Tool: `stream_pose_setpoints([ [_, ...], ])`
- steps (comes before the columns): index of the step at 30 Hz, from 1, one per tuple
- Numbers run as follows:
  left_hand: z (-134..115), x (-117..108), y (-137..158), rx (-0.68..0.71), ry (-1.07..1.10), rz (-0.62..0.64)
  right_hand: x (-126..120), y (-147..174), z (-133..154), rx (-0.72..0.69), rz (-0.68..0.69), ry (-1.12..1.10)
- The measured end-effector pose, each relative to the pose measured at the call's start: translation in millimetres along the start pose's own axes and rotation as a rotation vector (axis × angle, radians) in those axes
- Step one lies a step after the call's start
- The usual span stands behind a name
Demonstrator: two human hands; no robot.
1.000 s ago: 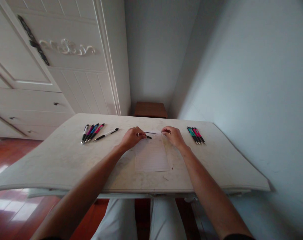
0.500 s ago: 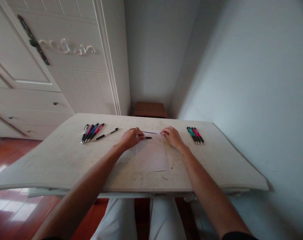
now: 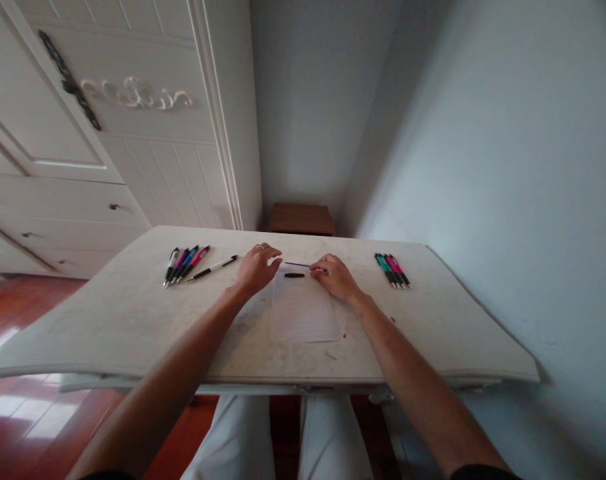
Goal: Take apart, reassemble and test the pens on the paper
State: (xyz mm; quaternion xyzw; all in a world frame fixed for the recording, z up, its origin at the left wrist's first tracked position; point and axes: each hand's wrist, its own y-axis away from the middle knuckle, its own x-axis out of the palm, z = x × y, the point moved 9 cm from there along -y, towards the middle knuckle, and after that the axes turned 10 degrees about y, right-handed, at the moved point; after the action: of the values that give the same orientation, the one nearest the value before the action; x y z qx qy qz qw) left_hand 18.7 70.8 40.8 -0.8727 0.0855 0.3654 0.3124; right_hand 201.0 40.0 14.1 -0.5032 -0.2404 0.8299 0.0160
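My left hand (image 3: 257, 269) hovers at the upper left of a lined sheet of paper (image 3: 305, 317), its thumb and fingers apart and nothing between them. A short black pen barrel piece (image 3: 295, 275) lies on the paper between my hands. Just beyond it is a thin dark pen refill (image 3: 297, 265), lying crosswise. My right hand (image 3: 333, 275) is at the paper's upper right, thumb and fingertips pinched together by the refill's right end. What the pinch holds is too small to make out.
On the white table (image 3: 133, 327), several pens (image 3: 185, 265) lie grouped at left, with a white-and-black pen (image 3: 213, 268) beside them. Green and pink pens (image 3: 393, 271) lie in a row at right. A wall (image 3: 507, 200) borders the right side; a cabinet (image 3: 183, 167) stands behind left.
My left hand has let go of the black barrel piece and drawn back to the left, fingers opening. My right hand has moved left and slightly nearer, to the refill's end.
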Motion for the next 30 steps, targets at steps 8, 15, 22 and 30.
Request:
stream_pose_setpoints([
  [8,16.6,9.3,1.0,-0.053,-0.113,0.172,6.2,-0.7,-3.4,0.001,0.013,0.034],
  [15,18.6,14.5,2.3,-0.044,-0.109,0.269,6.0,-0.8,-2.9,-0.011,-0.001,0.054],
  [22,16.5,14.6,0.9,-0.028,-0.071,0.195,-1.1,-1.8,-4.4,0.029,-0.032,0.084],
  [30,13.3,37.1,7.1,0.001,-0.093,0.282,6.9,-2.0,-4.2,0.058,0.026,0.237],
])
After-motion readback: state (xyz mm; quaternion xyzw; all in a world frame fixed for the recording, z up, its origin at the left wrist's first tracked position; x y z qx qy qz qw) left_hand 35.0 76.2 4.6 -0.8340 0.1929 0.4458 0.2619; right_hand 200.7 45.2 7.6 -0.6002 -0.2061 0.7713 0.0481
